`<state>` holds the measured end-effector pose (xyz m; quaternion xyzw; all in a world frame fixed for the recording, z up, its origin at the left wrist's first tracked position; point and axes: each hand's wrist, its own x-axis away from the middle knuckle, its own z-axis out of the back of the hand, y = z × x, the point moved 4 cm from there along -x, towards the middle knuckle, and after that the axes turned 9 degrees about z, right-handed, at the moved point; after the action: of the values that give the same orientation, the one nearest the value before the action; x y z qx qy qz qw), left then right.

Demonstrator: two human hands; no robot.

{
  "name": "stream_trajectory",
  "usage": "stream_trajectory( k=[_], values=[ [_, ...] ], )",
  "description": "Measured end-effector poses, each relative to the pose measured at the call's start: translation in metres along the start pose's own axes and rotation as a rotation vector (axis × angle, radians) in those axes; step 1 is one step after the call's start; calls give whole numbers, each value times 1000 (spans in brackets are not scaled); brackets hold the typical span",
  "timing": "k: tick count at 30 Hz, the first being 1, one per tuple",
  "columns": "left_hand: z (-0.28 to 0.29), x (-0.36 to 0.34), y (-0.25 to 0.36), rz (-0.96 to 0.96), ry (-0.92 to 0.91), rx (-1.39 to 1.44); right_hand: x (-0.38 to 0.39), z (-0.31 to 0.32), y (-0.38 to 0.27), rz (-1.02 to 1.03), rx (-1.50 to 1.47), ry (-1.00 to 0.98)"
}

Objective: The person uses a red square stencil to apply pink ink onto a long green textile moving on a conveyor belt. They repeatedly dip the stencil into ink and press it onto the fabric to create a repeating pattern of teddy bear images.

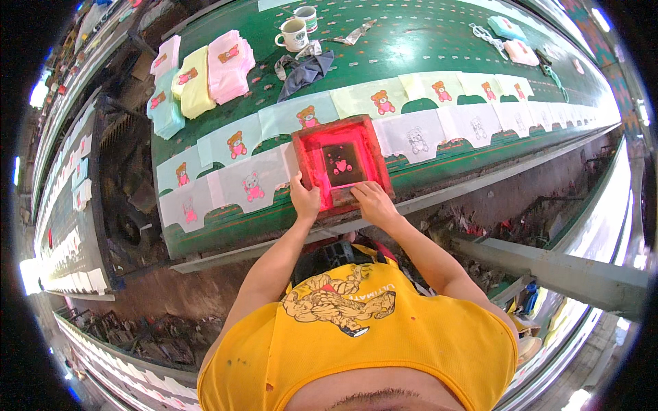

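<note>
A square screen-printing frame point(375, 147), its rim smeared red and pink, lies on the row of pale cloth pieces at the near edge of the green table. In its dark mesh window point(340, 163) small pink shapes show. My left hand point(306, 198) is closed round the frame's near left side. At the near end of the frame, my right hand point(375, 205) has its fingers curled over a short bar that looks like a squeegee point(343, 197). Just left of the frame, a white cloth piece bears a bear print point(253, 185) in grey outline and pink.
The long green table point(274, 72) carries two rows of bear-printed cloths. Stacked pink cloths point(229, 67), yellow cloths point(192, 82) and blue cloths point(166, 118) stand far left. Beyond are two mugs point(293, 35) and a dark rag point(306, 74). A metal rail point(439, 201) borders the near edge.
</note>
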<state>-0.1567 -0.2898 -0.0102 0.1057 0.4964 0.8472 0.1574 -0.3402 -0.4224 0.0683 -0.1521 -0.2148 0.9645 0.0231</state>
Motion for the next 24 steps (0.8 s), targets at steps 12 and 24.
stream_trajectory(
  k=[12,24],
  values=[
    [-2,0,-1,39,23,85,37,-5,93,-818,-190,241],
    [-118,39,83,-10,86,194,104,91,195,-697,-254,416]
  ],
)
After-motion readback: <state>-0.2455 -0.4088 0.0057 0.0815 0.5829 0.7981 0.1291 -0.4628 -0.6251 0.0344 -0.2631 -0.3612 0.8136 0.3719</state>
